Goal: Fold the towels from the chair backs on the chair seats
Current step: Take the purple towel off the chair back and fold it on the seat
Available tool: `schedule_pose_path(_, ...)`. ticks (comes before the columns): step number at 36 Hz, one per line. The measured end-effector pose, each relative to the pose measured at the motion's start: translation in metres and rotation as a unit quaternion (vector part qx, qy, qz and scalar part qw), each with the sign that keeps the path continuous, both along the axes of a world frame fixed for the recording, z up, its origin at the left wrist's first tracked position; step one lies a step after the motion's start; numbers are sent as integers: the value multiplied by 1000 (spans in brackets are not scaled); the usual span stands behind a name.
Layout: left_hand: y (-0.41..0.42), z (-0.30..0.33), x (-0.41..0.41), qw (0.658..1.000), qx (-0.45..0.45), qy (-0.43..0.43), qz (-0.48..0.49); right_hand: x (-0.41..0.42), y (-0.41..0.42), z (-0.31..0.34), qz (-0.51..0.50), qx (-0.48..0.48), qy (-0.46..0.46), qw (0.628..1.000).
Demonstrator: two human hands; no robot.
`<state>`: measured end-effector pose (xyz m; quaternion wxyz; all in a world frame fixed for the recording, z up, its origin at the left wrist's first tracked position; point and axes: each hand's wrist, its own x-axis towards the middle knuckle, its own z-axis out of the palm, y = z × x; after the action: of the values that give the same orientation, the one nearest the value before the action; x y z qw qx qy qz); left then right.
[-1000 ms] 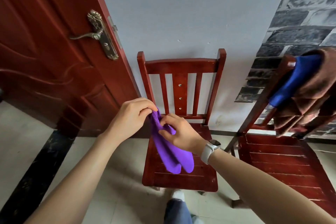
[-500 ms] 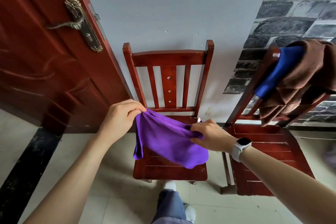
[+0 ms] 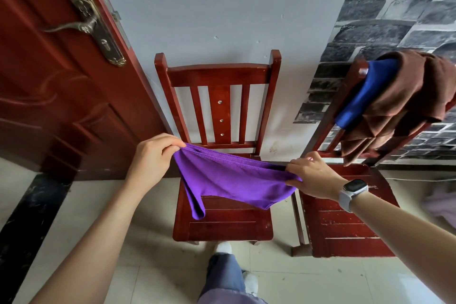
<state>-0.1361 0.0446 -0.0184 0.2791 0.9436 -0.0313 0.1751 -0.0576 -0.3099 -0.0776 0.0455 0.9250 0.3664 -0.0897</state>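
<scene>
Left grip: the left hand point(image 3: 154, 155) pinches one top corner of the purple towel point(image 3: 229, 180) between thumb and curled fingers, held above the left edge of the chair seat point(image 3: 222, 227).
Right grip: the right hand point(image 3: 312, 176) pinches the opposite end of the same hemmed edge, thumb under and fingers over the bunched cloth; a watch point(image 3: 351, 192) sits on that wrist.
Change: a second ago both hands were close together with the towel hanging as a narrow bunch; now they are drawn well apart and the top hem runs nearly taut between them.
Towel now: it is opened across the width of the seat, hanging in the air in front of the bare chair back point(image 3: 217, 74). The lower part sags, and a fold droops at the left, close to the seat slats; whether it touches them is not clear.
Meaning for the task: the spreading step looks about finished. The next move is probably to lay the towel flat on the seat and start folding.
Still waiting: a blue towel point(image 3: 365, 91) and a brown towel point(image 3: 409, 106) hang over the back of the second chair point(image 3: 345, 227) at the right, its seat holding nothing folded.
</scene>
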Motion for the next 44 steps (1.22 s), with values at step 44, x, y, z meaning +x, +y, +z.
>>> schedule_pose_path(44, 26, -24, 2, 998, -11, -28, 47, 12, -21, 19, -138, 238, -14, 961)
